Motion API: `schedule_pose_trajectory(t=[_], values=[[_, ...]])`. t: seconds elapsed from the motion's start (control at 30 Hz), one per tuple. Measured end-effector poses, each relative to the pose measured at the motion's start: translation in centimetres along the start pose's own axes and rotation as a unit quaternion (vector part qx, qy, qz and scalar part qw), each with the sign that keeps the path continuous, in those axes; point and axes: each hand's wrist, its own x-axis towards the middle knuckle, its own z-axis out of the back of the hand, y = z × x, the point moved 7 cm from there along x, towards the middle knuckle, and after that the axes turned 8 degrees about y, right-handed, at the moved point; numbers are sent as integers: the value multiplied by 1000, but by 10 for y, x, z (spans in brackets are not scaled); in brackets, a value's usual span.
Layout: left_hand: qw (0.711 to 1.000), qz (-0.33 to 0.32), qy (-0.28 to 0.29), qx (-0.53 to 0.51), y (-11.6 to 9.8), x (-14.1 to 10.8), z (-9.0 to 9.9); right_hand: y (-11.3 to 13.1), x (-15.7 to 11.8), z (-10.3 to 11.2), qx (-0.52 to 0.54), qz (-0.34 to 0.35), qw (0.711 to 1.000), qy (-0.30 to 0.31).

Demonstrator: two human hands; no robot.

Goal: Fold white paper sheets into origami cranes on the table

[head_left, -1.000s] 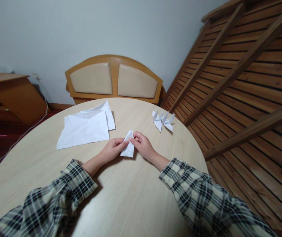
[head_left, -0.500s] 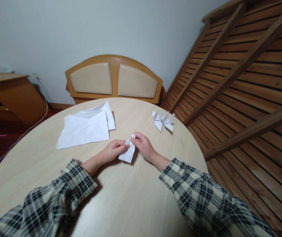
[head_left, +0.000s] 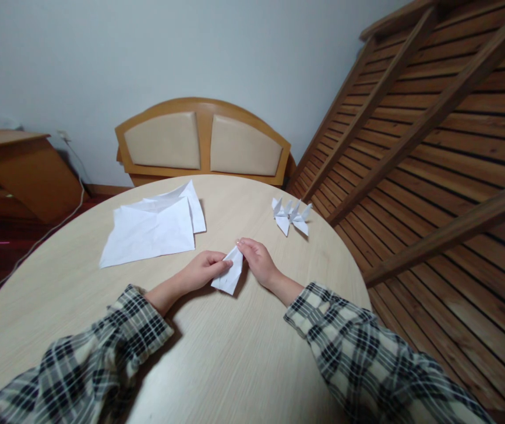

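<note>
A small piece of folded white paper, kite-like in outline with a narrow far tip, is held between both hands just over the table. My left hand grips its left edge, thumb on top and fingers hidden beneath. At the far tip, the thumb and forefinger of my right hand pinch the paper. Beyond my right hand stand folded white paper cranes, set close together. To the left lie large creased white paper sheets, partly overlapping.
The round pale wooden table spreads under my arms. Behind it is a padded headboard. A slatted wooden frame leans along the right, close to the table edge. At left are a wooden desk and a white cable.
My right thumb has slid up from the paper's face to its far tip, showing more of the upper surface. My left hand keeps its grip, and the view has shifted slightly.
</note>
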Motion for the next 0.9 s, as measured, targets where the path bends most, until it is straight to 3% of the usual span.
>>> schedule_pose_trajectory(t=[0.2,0.4,0.77,0.9], values=[[1000,2,-1,-13,-1,-1,-1,-5,0,5,-6,-2,1000,-26],[999,-20,-7,-26,-3,2,1,-5,0,-3,37,-18,999,23],[999,-12,-6,-35,-1,3,0,-11,3,5,6,-5,1000,-22],[999,-26,-33,-28,-1,4,5,-8,3,0,30,-14,999,6]])
